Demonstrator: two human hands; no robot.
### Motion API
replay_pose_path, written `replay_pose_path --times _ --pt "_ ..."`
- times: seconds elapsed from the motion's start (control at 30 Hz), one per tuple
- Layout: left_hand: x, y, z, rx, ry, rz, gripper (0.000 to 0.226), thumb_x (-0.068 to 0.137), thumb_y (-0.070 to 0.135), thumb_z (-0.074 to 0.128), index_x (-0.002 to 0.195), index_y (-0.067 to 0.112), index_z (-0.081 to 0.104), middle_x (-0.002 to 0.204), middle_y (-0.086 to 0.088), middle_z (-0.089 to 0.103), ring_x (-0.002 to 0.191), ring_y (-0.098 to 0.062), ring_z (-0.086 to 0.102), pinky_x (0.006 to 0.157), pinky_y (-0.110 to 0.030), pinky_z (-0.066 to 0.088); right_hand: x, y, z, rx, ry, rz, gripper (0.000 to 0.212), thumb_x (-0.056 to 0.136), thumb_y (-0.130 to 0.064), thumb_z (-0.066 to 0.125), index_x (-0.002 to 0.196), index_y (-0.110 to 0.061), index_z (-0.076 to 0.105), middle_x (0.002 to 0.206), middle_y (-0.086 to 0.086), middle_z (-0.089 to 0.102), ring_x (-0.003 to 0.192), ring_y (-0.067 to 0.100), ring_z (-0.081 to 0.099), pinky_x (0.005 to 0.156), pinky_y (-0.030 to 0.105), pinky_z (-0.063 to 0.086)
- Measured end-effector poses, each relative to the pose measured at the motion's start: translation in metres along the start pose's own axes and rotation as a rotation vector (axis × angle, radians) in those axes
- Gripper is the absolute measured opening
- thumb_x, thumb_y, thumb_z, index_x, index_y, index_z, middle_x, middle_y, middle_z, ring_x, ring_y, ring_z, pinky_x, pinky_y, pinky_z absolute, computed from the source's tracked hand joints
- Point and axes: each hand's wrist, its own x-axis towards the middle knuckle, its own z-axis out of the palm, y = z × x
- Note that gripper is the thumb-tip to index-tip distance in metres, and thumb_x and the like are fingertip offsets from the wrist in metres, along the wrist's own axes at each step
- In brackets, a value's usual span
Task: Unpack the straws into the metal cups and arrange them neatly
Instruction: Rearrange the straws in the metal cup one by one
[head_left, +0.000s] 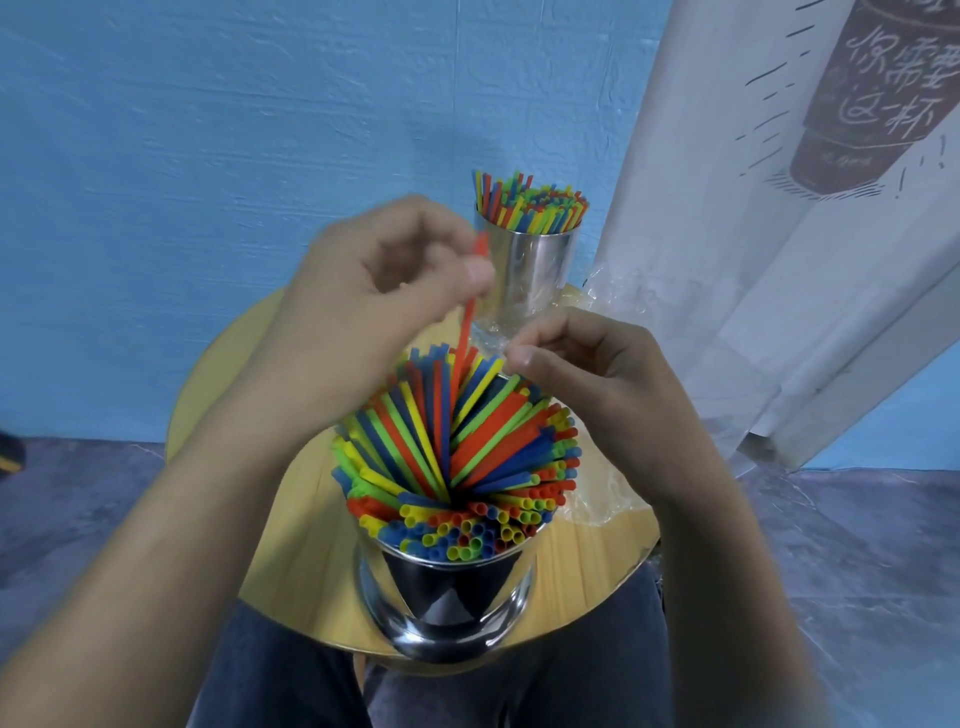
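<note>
Head view: red straw in left hand.

Left grip: outline smeared by blur. It pinches a red straw whose lower end is lost among the straws in the near cup.

Right grip: thumb and forefinger meet just above the straw tips. Cannot tell whether anything is held between them.

Far cup, at the far edge of the surface: base obscured by clear wrap and the right grip.

Far edge of the surface: mostly covered by both grips.

Poster: cut off by the top and right edges.

Dark object: cut off at the left edge, not identifiable.

Both forearms run out at the bottom.
</note>
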Motion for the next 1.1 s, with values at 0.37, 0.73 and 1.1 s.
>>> replay_pose_path --times 0.37,0.73,1.1 --pt "0.002 0.004 -0.012 -0.43 0.513 -0.098 0.018 0.102 0.013 0.059 0.118 0.023 0.058 0.096 0.005 0.072 0.09 -0.023 0.077 0.069 -0.026 0.057 -0.004 -0.008 0.002 -0.004 -0.051 -0.025 0.013 0.097 -0.018 0.065 0.097 -0.021 0.077 0.092 -0.005 0.078 0.092 0.017 0.074 0.076 0.024 0.059" --pt "-0.001 -0.012 -0.015 -0.374 0.387 -0.323 0.012 0.097 0.014 0.068 0.097 0.019 0.057 0.089 0.001 0.076 0.089 -0.022 0.077 0.078 -0.034 0.061 -0.003 -0.004 -0.004 0.343 0.316 -0.081 0.009 0.096 -0.013 0.067 0.097 -0.014 0.076 0.083 0.004 0.076 0.082 0.018 0.069 0.082 0.031 0.056" --pt "-0.009 -0.013 -0.011 0.17 -0.416 -0.396 0.044 0.079 0.045 0.083 0.12 0.044 0.068 0.117 0.019 0.073 0.106 0.002 0.069 0.093 -0.025 0.054 -0.002 -0.015 -0.011 0.166 0.658 -0.155 0.031 0.112 -0.019 0.039 0.092 -0.007 0.058 0.079 0.0 0.066 0.075 0.016 0.066 0.066 0.032 0.056"
